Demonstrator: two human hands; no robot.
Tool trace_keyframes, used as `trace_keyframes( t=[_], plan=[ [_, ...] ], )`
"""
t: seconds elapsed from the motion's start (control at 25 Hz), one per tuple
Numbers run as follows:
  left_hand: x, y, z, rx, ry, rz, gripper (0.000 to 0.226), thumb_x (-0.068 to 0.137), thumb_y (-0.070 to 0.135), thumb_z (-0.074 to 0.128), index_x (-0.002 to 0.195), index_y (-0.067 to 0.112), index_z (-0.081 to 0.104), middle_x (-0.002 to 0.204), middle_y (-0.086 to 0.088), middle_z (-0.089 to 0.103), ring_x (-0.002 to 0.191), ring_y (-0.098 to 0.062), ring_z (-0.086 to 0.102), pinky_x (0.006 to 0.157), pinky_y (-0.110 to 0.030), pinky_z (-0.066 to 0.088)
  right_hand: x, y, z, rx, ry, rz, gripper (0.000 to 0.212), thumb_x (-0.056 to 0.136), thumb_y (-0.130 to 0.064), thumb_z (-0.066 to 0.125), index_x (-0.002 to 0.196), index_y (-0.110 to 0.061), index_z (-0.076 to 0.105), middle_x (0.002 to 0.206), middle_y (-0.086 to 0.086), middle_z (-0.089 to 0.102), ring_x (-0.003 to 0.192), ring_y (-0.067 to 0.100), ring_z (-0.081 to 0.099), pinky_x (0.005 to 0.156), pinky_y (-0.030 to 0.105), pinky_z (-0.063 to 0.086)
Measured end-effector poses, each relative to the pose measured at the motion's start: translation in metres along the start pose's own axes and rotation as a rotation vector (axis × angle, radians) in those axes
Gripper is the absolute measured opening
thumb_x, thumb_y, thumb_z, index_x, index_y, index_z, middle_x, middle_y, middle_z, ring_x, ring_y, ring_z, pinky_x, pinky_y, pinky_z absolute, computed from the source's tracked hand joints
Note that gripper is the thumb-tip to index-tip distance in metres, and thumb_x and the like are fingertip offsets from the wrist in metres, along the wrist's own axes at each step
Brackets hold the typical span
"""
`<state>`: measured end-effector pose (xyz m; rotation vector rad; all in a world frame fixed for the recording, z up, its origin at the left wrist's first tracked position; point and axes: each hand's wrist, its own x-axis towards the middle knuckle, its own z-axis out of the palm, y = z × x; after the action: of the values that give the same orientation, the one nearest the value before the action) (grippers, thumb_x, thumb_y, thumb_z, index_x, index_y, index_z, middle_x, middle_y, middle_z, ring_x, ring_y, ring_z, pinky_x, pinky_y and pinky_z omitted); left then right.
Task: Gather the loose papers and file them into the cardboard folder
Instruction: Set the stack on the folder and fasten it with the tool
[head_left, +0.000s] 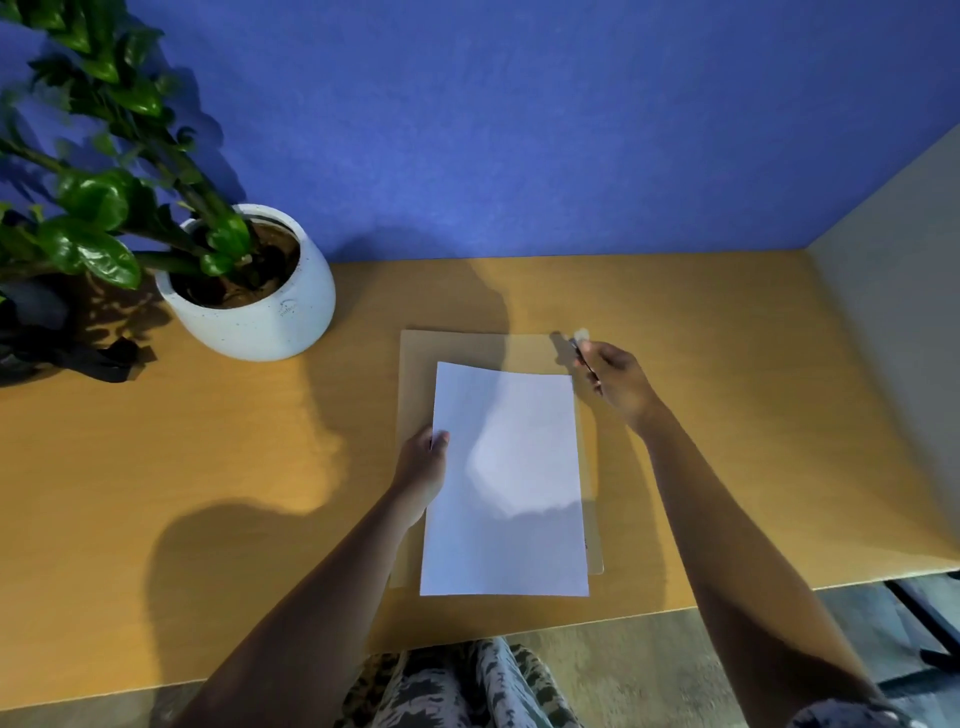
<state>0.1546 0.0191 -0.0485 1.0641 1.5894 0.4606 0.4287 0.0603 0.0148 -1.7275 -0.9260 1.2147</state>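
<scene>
A lap in patterned trousers (462, 686) shows at the bottom edge, just below the near edge of the wooden table (208, 457). Two bare forearms reach up from there onto the tabletop. The left hand (423, 467) grips the left edge of a white stack of papers (506, 483), thumb pressed on top and the other fingers hidden beneath, so the hand is closed on the sheets. The papers lie lengthwise on the cardboard folder (467, 345), which rests flat on the table near its middle; the folder's tan surface shows beyond the far edge of the papers and as a narrow strip down each side, while the papers' near edge overhangs the folder's near edge slightly. The right hand (618, 382) sits at the folder's far right corner, fingers curled narrowly and pinching a thin dark strip (584, 361); what that strip is, or whether it belongs to the folder, cannot be told because of blur. At the far left stands a white pot (260, 317) with a leafy green plant (98, 197), well apart from the folder, against a blue wall (519, 130).
</scene>
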Motion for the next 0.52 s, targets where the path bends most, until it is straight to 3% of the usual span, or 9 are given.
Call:
trace_keyframes(
  t=[0.16,0.32,0.52],
  plan=[
    [0.002,0.001,0.001,-0.017,0.001,0.008,0.028,0.104,0.024,0.041,0.108,0.01,0.065,0.09,-0.007,0.061,0.072,-0.016,0.048,0.06,-0.027,0.036,-0.01,0.049,-0.024,-0.055,0.269,0.149,0.032,0.103,-0.029,0.053,0.12,-0.003,0.062,0.094,0.005,0.057,0.083,0.018,0.052,0.075,0.027,0.041],
    [0.003,0.0,0.001,-0.02,0.009,0.024,0.03,0.104,0.023,0.041,0.114,0.009,0.066,0.099,-0.011,0.066,0.077,-0.016,0.052,0.066,-0.028,0.039,-0.023,0.075,-0.034,-0.245,0.501,0.149,0.035,0.099,-0.024,0.058,0.127,-0.003,0.059,0.118,0.015,0.066,0.105,0.032,0.062,0.083,0.031,0.044],
    [0.003,-0.001,0.001,-0.014,0.02,0.035,0.033,0.105,0.023,0.041,0.125,0.01,0.063,0.112,-0.006,0.068,0.091,-0.019,0.059,0.074,-0.027,0.043,-0.028,0.082,-0.036,-0.444,0.629,0.154,0.037,0.097,-0.012,0.06,0.132,0.001,0.057,0.133,0.023,0.053,0.115,0.04,0.057,0.093,0.037,0.044]
  ],
)
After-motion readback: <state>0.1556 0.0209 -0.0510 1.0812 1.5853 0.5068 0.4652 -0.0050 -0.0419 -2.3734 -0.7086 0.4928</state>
